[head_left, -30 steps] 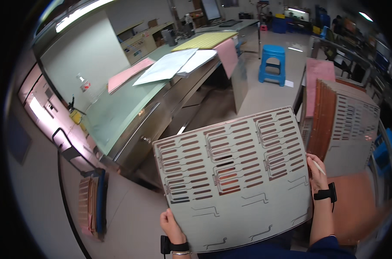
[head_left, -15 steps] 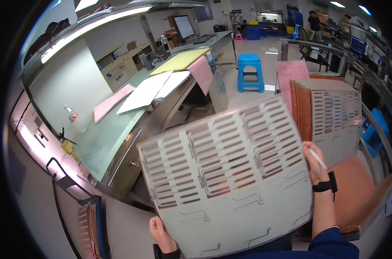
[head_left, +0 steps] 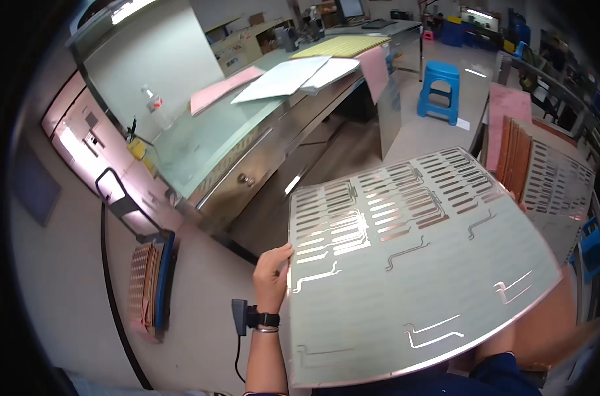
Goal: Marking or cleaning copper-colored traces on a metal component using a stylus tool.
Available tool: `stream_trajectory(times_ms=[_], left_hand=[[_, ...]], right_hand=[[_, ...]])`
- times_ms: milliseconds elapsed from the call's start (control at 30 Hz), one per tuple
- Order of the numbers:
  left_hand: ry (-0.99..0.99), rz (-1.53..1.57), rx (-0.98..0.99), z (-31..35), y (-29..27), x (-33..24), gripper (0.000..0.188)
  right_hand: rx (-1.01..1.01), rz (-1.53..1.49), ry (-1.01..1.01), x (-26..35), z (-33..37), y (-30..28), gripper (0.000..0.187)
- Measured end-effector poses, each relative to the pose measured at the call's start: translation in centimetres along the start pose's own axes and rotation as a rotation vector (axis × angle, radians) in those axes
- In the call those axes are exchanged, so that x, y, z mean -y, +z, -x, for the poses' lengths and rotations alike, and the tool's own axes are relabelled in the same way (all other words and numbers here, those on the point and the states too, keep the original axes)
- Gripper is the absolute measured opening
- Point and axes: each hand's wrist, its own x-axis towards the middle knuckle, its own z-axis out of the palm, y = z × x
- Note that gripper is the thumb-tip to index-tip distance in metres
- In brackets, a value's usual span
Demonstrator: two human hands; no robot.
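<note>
Above a pale floor (head_left: pixel 204 297), a grey patterned panel (head_left: pixel 405 290) sits tilted near centre, its left edge pinched in the grip of the left hand (head_left: pixel 272 274). The right hand (head_left: pixel 522 205) is mostly hidden, its grip impossible to judge; a weak hold there could swing the panel into stacked boards (head_left: pixel 557 178) at right.

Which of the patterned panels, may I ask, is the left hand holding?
The large panel in front, its left edge gripped by the left hand; the patterned panel at right fronts a stack, apart from that hand.
</note>
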Motion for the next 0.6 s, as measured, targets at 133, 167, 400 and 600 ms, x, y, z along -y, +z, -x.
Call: stream_trajectory(times_ms=[133, 167, 400, 600], left_hand=[[-0.099, 0.003, 0.033, 3.1, 0.5, 1.9, 0.037], [-0.133, 0.023, 0.037, 3.5, 0.6, 2.0, 0.041], [-0.192, 0.027, 0.068, 4.6, 1.4, 5.2, 0.049], [-0.188, -0.047, 0.078, 3.6, 0.0, 5.3, 0.049]], right_hand=[[-0.013, -0.010, 0.185, -4.0, 1.3, -2.9, 0.040], [-0.322, 0.103, -0.244, -5.1, 2.0, -5.7, 0.041], [-0.200, 0.097, 0.063, -5.2, 1.6, -2.9, 0.032], [-0.253, 0.676, -0.132, -2.4, 2.7, -2.7, 0.033]])
